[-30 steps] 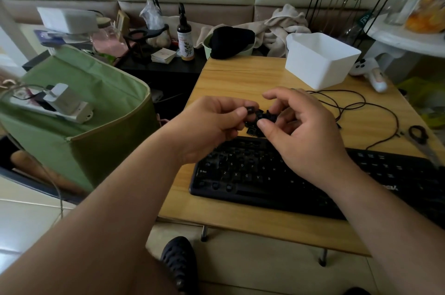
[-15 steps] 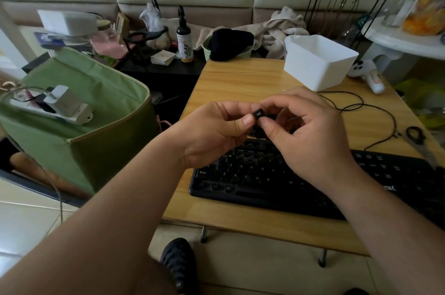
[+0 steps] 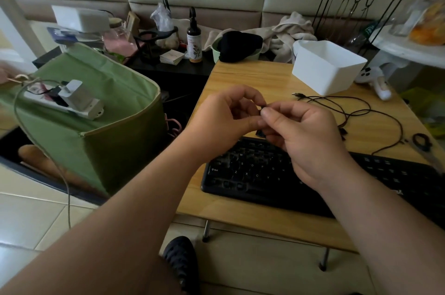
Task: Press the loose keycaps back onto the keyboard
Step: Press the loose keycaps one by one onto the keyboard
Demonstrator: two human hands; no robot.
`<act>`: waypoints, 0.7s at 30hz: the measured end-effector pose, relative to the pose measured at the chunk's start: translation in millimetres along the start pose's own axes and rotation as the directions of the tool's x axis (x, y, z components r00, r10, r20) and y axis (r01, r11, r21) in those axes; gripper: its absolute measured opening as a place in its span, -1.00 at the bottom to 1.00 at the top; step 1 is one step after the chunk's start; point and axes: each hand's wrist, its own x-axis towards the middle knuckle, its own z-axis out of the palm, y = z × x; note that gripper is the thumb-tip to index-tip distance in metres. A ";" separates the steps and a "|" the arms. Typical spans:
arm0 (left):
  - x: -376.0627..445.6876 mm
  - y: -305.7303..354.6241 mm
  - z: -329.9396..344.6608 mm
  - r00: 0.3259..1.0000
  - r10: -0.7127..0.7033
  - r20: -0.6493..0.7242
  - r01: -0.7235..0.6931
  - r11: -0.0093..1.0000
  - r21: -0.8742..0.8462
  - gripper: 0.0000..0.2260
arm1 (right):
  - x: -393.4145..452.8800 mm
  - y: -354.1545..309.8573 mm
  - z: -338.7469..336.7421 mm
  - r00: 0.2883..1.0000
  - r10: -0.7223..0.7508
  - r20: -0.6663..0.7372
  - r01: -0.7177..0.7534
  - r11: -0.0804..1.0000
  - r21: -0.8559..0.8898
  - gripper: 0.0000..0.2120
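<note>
A black keyboard lies along the near edge of the wooden table. Both hands hover together just above its upper left rows. My left hand and my right hand meet fingertip to fingertip and pinch a small black keycap between them. Another dark keycap shows under my right thumb, seemingly held in the right hand's curled fingers. Most of what the fingers hold is hidden.
A white plastic bin stands at the back of the table, with a black cable looped to its front. Scissors lie at the right edge. A green fabric bag stands left of the table.
Both hands have stayed joined above the keyboard. The cluster of keycaps seen earlier between the fingers is now mostly covered, with one small cap pinched at the fingertips.
</note>
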 end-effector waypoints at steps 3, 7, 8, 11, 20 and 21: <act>-2.6 -1.3 -6.4 0.997 0.039 -0.072 -0.032 0.994 0.100 -0.80 | 4.9 0.9 9.0 0.999 0.045 0.022 -0.045 0.999 0.009 -0.97; -6.7 -5.3 -22.3 0.996 0.022 -0.081 -0.010 0.989 0.147 -0.77 | 10.0 1.1 20.7 0.998 0.031 0.055 -0.028 0.997 -0.069 -0.95; -7.5 -8.2 -28.7 0.999 -0.011 -0.049 0.019 0.988 0.153 -0.70 | 11.7 2.0 21.9 0.997 -0.039 0.061 0.049 0.983 -0.178 -0.93; -7.9 -27.0 -51.3 0.990 -0.141 -0.009 0.137 0.938 0.319 -0.47 | 16.5 -0.7 26.1 0.968 -0.187 0.167 0.249 0.789 -0.562 -0.94; -4.6 -66.1 -73.5 0.942 -0.332 -0.056 0.318 0.822 0.473 -0.87 | 49.2 -2.1 59.0 0.922 0.204 0.329 0.225 0.408 -0.885 -0.93; -4.0 -65.7 -72.2 0.940 -0.341 -0.026 0.311 0.820 0.481 -0.87 | 50.5 -1.0 62.0 0.920 0.213 0.331 0.231 0.387 -0.893 -0.93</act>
